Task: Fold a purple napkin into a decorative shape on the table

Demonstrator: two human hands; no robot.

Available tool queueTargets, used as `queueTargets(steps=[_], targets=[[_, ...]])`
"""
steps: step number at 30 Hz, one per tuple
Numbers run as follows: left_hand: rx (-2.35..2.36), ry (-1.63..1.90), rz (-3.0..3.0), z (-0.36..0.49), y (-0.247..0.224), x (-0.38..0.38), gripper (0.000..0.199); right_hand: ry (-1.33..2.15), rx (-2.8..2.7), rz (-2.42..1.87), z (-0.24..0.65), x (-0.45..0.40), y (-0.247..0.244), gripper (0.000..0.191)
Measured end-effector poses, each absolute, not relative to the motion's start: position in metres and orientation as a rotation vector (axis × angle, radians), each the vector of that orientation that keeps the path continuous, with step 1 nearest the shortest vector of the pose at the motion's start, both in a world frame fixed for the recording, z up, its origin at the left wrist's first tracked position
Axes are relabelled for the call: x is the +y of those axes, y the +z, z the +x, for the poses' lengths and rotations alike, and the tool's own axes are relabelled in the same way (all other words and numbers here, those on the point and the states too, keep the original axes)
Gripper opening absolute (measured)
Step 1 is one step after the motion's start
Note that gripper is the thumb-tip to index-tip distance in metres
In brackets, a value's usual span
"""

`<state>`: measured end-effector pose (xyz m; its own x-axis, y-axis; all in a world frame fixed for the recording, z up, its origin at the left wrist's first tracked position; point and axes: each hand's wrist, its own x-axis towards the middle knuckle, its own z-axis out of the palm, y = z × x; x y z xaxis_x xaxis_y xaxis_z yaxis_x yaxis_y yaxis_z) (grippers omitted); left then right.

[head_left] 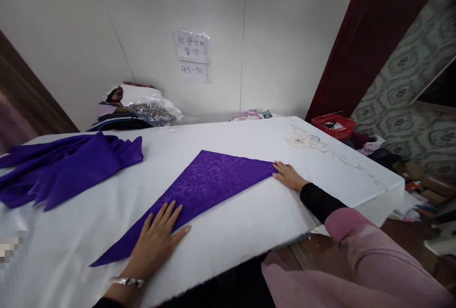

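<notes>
A purple patterned cloth napkin [210,180] lies folded into a triangle on the white tablecloth [228,260], its long folded edge towards me. My left hand [156,237] rests flat on the napkin's left part, fingers spread, thumb over the near edge on the white cloth. At the far right corner, my right hand [288,175] lies palm down with fingers stretched out, covering that tip. Neither hand grips anything. Left of the napkin sits a loose heap of purple cloths [81,165].
Folded garments and clear plastic [153,108] are piled against the wall at the back left. A paper sign [193,54] hangs on the wall. A red basket [334,126] stands beyond the table's right edge, with cardboard boxes [432,187] lower down.
</notes>
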<state>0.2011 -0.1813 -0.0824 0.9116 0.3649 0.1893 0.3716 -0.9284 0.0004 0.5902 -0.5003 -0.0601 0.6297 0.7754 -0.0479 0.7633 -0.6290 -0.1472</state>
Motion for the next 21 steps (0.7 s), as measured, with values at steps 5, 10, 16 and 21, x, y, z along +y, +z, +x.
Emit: queueTargets(steps=[5,10,16,21], targets=[[-0.581,-0.341,-3.087,0.202,-0.076,-0.187,0.065,-0.005,-1.288,-2.756,0.574,-0.484,-0.053,0.065],[-0.768,-0.478,-3.099,0.199,-0.057,-0.184,0.053,0.051,-1.603,-2.474,0.519,-0.444,-0.041,0.065],[-1.288,-0.491,-2.765,0.167,-0.041,-0.166,0.055,0.270,-1.887,-2.205,0.459,-0.399,-0.035,0.065],[-1.521,-0.257,-2.756,0.151,-0.033,-0.166,0.053,0.331,-1.949,-2.104,0.437,-0.376,-0.042,0.064]])
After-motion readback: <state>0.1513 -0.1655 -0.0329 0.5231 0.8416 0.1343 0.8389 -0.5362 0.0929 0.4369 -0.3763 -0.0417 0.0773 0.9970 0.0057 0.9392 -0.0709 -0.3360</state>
